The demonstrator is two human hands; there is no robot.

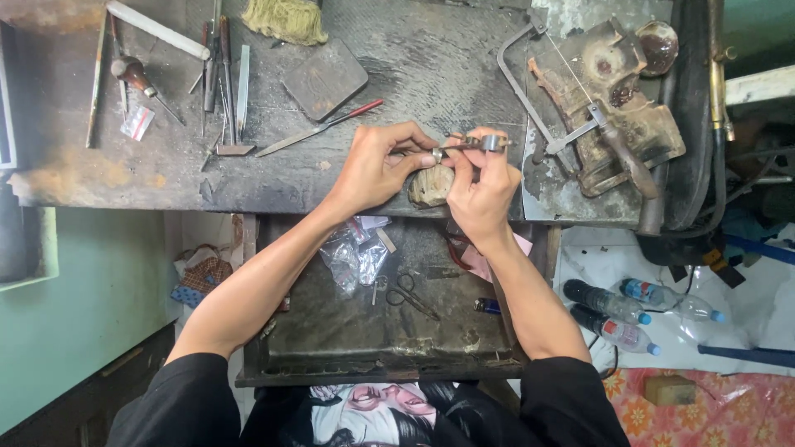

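Many tools (pixel 222 79) on scorched workbench (pixel 431 58)

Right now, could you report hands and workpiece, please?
Left hand pinching small ring. Right hand holding slim tool against it. Nothing blocking.

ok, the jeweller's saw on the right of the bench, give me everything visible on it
The grey metal jeweller's saw frame lies flat on the dark worn workbench, to the right of both hands. It is a U-shaped frame with a thin blade strung across the open side, a clamp fitting and a dark brown wooden handle pointing toward the lower right. The handle end rests over a rusty, grimy metal block. Neither hand touches it.
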